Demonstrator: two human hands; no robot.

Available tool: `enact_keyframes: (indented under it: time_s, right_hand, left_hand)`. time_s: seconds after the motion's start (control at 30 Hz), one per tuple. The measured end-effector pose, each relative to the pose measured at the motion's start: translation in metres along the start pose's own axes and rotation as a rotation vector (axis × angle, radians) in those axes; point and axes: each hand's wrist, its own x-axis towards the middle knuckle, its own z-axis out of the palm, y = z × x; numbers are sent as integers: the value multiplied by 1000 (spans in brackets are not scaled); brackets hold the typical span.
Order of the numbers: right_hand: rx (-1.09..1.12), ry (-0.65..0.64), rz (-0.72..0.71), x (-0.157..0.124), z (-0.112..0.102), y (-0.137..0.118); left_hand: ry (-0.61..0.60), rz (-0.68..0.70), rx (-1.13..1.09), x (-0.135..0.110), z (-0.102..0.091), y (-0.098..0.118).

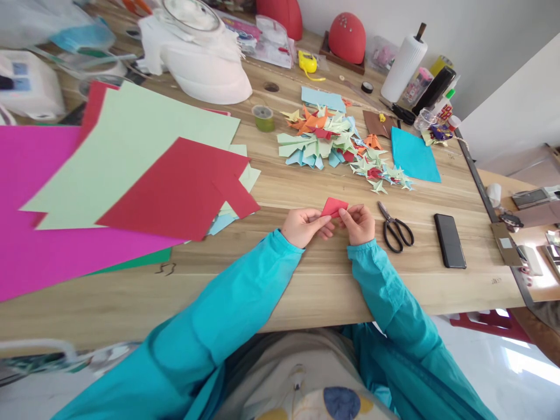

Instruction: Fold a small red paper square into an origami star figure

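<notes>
You had both hands low over the near edge of the wooden table [306, 291], and your left hand [301, 226] and right hand [359, 224] were each pinched shut on one small folded red paper [335, 206], held between them just above the wood. By the look of it you were mid-fold, pressing a crease; the next move, I'd judge, called for a steady grip on one side while the other thumb ran the edge flat. Just right of your right hand lay one pair of scissors [396, 228], blades shut, and beyond that one black phone [450, 240], face down or dark, I couldn't tell which. To your left, big loose sheets fanned out: one magenta sheet [30, 204], a dark red sheet [184, 189]. Farther back sat a heap of folded paper shapes [336, 146], too many to count, one teal sheet [413, 154], and one paper towel roll [405, 64].
</notes>
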Motion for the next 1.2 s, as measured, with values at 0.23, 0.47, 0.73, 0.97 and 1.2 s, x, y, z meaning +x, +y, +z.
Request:
enact_keyframes:
  time_s: [0.23,0.47,0.73,0.97,1.2]
  right_hand:
    - [62,-164,105,-1,0,-1]
    - [93,-131,126,-1,-2,-1]
    - [73,-124,141,-1,-4,-5]
    - [98,-131,142,-1,-4,-7]
    - [73,-123,152,2,-5,-3]
  left_hand:
    - [-10,-8,-24,0,0,1]
    - [-58,-90,-85,1,0,2]
    - [-103,-142,-118,1,-4,4]
    - [-36,-140,-22,-1,-2,9]
    - [-81,-158,-33,-2,-3,10]
